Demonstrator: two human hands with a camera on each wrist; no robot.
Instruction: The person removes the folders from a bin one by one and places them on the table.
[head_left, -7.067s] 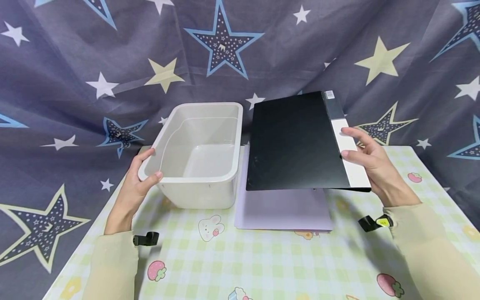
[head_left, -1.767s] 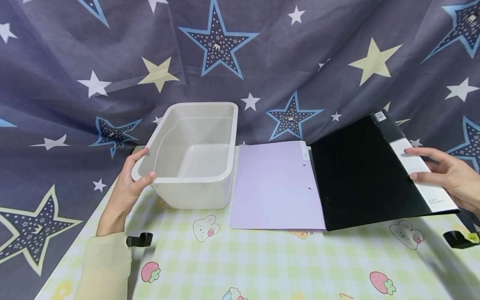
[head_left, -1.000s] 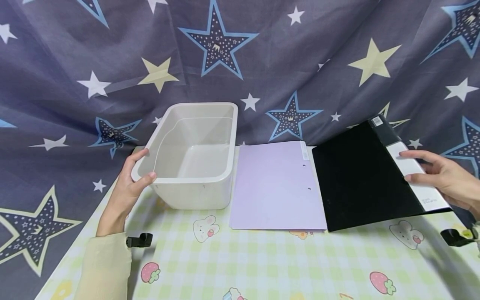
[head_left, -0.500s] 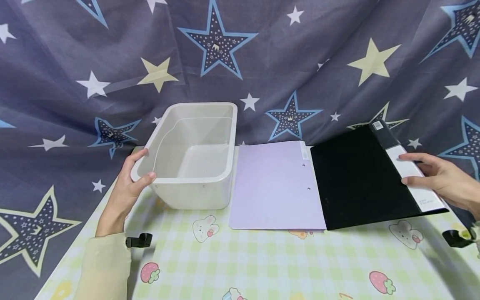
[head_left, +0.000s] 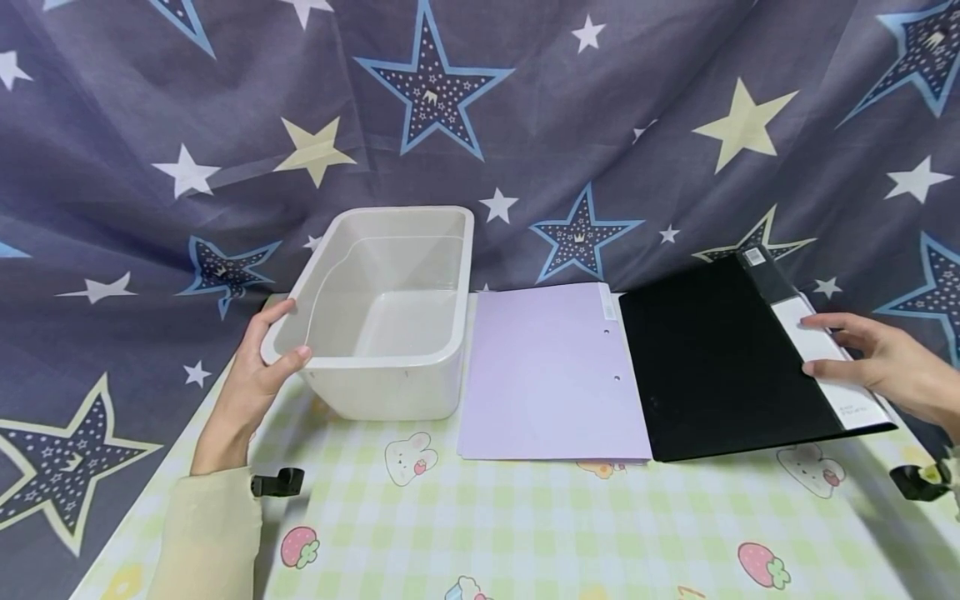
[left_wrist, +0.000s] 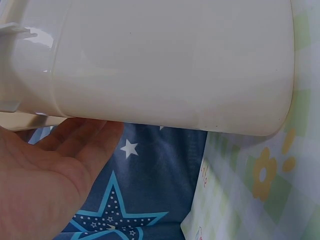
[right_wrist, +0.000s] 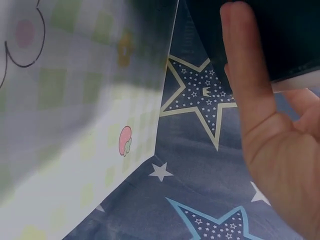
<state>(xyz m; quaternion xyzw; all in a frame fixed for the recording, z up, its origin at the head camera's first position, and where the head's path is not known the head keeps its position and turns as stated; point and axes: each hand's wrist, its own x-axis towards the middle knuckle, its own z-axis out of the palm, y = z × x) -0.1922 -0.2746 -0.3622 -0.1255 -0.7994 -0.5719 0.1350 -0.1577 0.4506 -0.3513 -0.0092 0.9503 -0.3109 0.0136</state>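
Note:
On the left, an off-white plastic bin (head_left: pixel 397 387) stands on the table. My left hand (head_left: pixel 251 375) grips its near left corner, thumb on the front rim. In the left wrist view its fingers (left_wrist: pixel 85 140) lie against the bin's wall. My right hand (head_left: pixel 881 367) holds a black file folder (head_left: pixel 720 358) by its white-labelled spine. The spine side is raised and the opposite edge lies low beside a lilac folder (head_left: pixel 551 375). In the right wrist view, fingers (right_wrist: pixel 245 55) support the black folder (right_wrist: pixel 295 40) from beneath.
The lilac folder lies flat between bin and black folder, with two small holes near its right edge. A checked tablecloth (head_left: pixel 525 533) covers the table. A dark star-patterned curtain (head_left: pixel 525 100) hangs right behind.
The black folder has moved from above the lilac folder to its right, uncovering it. Lately its spine side has sunk slightly with my right hand. My left hand stays on the bin.

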